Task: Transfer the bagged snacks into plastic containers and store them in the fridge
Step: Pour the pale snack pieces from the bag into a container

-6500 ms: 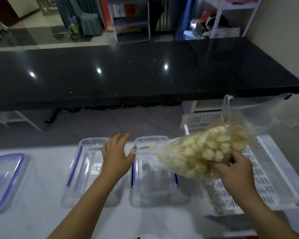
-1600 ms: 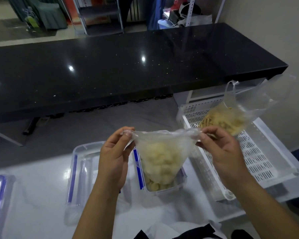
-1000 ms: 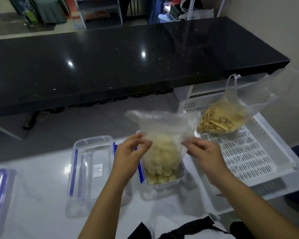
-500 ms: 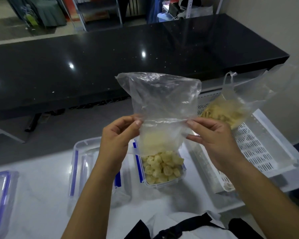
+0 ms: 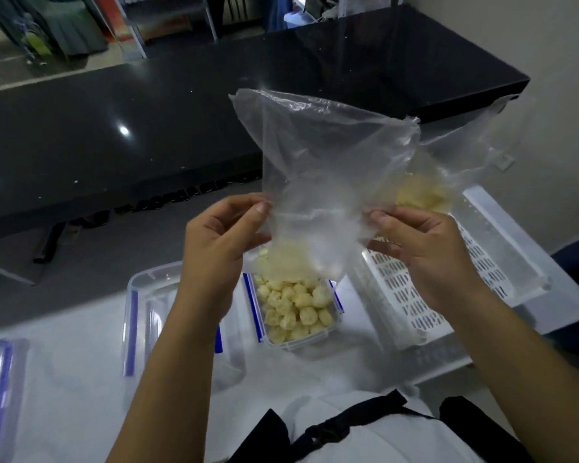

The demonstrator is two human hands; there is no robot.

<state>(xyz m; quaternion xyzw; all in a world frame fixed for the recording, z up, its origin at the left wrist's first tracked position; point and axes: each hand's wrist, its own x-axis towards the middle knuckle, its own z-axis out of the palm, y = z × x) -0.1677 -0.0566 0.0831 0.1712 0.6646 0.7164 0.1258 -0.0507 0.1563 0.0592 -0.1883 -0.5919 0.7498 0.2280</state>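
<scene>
Pinching the crumpled clear bag (image 5: 325, 168), both hands (image 5: 214, 245) hold it over the snack-filled container (image 5: 298, 315)

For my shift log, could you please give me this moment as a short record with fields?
left hand: pinches one side of the clear bag
right hand: pinches the other side
bag: upturned over the container, nearly empty
container: open, heaped with pale round snacks
second bag: yellow snacks inside, on the white tray
empty container: beside the filled one
</scene>
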